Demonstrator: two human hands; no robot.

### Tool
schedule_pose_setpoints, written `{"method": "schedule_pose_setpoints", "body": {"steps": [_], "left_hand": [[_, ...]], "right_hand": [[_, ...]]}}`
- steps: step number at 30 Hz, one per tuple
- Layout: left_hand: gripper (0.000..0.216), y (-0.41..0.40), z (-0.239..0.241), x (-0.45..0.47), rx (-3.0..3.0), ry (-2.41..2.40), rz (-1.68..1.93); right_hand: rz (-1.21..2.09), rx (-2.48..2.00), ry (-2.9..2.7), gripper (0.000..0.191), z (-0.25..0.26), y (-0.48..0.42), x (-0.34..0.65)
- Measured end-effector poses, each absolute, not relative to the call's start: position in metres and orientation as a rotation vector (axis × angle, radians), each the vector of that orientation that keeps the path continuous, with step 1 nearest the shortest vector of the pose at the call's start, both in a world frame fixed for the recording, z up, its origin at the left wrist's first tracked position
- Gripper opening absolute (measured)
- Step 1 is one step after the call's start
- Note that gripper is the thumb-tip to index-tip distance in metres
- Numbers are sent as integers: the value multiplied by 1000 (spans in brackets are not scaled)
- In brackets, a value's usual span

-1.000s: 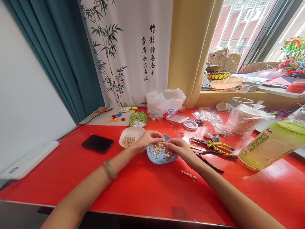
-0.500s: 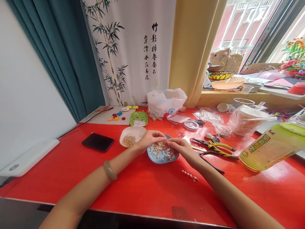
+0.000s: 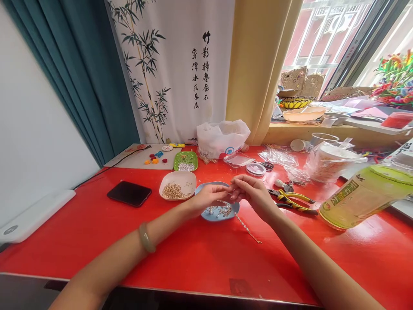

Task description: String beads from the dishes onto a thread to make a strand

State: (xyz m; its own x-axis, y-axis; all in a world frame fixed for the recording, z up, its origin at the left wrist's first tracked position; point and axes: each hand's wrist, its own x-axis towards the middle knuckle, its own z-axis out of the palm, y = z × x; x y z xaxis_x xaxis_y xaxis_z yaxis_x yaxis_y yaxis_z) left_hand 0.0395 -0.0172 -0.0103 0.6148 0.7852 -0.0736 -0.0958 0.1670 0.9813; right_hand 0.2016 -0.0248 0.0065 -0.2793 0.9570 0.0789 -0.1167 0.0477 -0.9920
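Observation:
Over the blue dish (image 3: 211,218), my left hand (image 3: 209,199) and my right hand (image 3: 251,191) meet fingertip to fingertip, both closed in a pinch. A thin beaded strand (image 3: 247,229) in white and gold runs down from beneath my right fingers, past the dish's rim, onto the red table. Its upper end is hidden by my fingers. What my left fingertips pinch is too small to make out. Gold and clear beads (image 3: 222,209) lie in the dish. Left of it sits a pale pink dish (image 3: 190,178) with small gold beads (image 3: 172,190).
A black phone (image 3: 129,193) lies at left. Yellow-black pliers (image 3: 295,202) and a large green-labelled bottle (image 3: 361,198) are at right. Behind stand a green tray (image 3: 195,163), a white plastic bag (image 3: 222,133), a round lid (image 3: 256,168) and clear packets (image 3: 279,156).
The beaded strand, bunched on the table before, is now drawn out straighter toward my hands. My right hand has risen slightly and moved right; my left has shifted a little right and down.

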Motion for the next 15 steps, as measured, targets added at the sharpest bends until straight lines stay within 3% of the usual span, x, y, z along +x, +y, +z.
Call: {"method": "schedule_pose_setpoints", "body": {"steps": [15], "left_hand": [[24, -21, -12, 38, 1064, 676, 546]], "right_hand": [[1385, -874, -1043, 15, 3, -7, 218]]}}
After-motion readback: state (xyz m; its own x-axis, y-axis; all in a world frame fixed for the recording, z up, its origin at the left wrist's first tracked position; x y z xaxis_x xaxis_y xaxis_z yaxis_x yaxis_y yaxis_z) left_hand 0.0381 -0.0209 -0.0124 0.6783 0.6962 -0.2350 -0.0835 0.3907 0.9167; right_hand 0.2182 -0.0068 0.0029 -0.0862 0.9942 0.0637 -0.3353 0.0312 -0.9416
